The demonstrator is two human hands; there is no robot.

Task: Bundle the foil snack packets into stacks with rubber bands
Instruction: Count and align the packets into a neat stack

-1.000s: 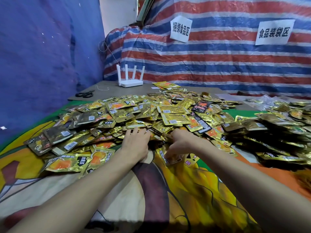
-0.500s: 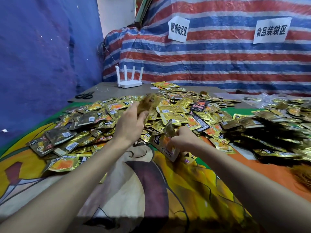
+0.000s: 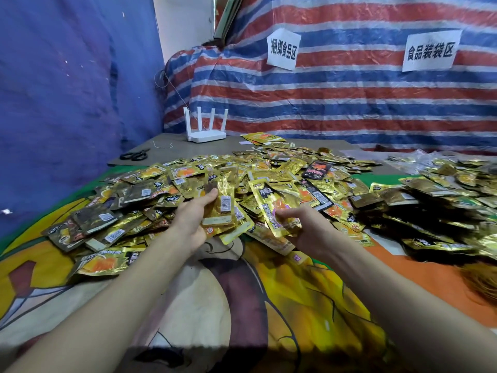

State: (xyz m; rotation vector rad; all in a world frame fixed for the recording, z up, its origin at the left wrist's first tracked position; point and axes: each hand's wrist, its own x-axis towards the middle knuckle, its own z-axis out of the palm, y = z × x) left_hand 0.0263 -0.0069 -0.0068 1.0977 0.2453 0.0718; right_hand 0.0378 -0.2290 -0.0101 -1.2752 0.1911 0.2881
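The loose heap of gold foil snack packets (image 3: 150, 189) is spreading across the cartoon-printed cloth (image 3: 269, 305). At its near edge the left hand (image 3: 192, 220) is lying palm up, cradling a small stack of gold packets (image 3: 224, 208) with the thumb curling over the top. The right hand (image 3: 305, 224) is pinching a further gold packet (image 3: 277, 208) by its lower end, just beside the stack but apart from it. This looks like stack-building. Each packet is best going on the same way round, with edges squared against the palm and the thumb pressing down, since foil is likely sliding easily. At the far right a brownish tangle (image 3: 481, 278) is possibly the rubber bands; I cannot tell.
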